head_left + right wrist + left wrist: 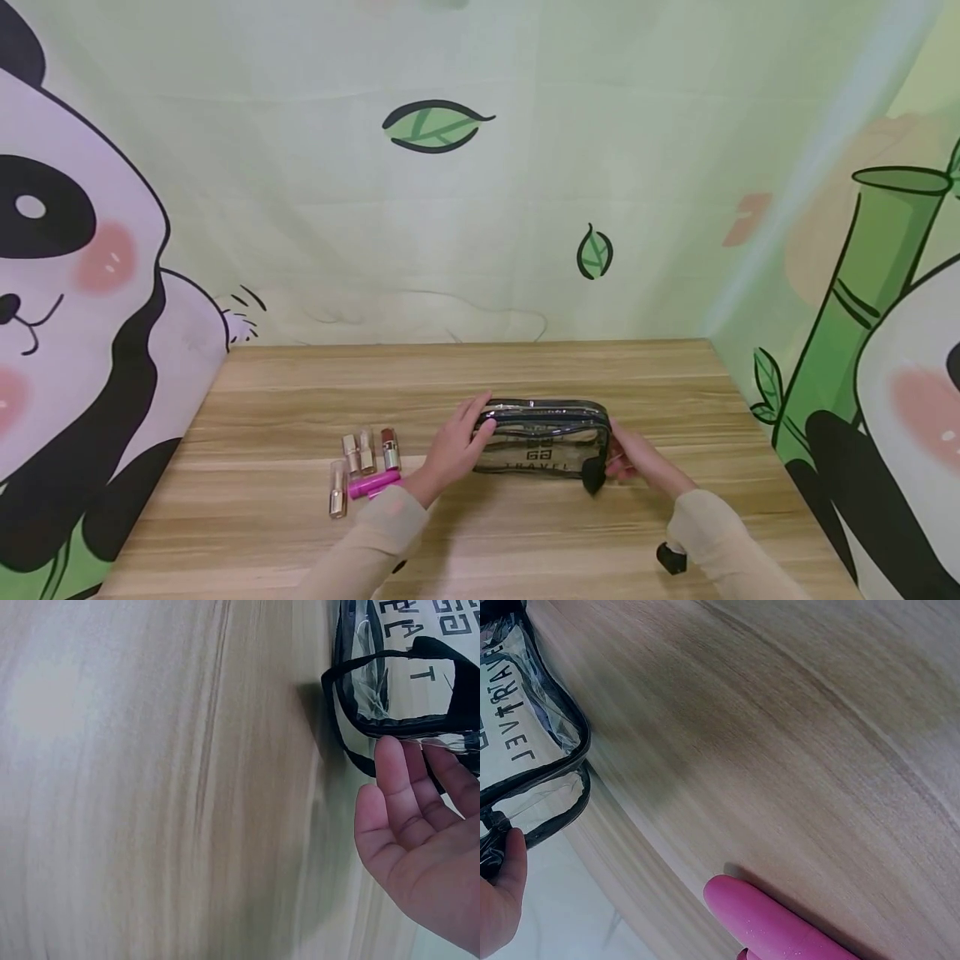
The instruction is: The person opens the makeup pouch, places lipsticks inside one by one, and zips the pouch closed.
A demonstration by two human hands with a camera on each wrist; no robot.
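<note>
A clear pouch (543,437) with black trim, "TRAVEL" lettering and a black heart-shaped tag (593,475) stands upright on the wooden table. My left hand (453,446) grips its left end, thumb on the near side; the left wrist view shows one fingertip (514,844) against a corner of the trim. At the other end, my right hand (633,458) touches the pouch with fairly straight fingers (401,791), beside a black strap loop (328,694). The right thumb is hidden in the right wrist view.
Left of the pouch lie clear-capped lipsticks (337,490), a dark red-topped lipstick (390,450) and a pink tube (373,483), partly behind my left wrist. A small black-ended object (671,558) sits by my right sleeve. Printed cloth (337,208) hangs behind the table.
</note>
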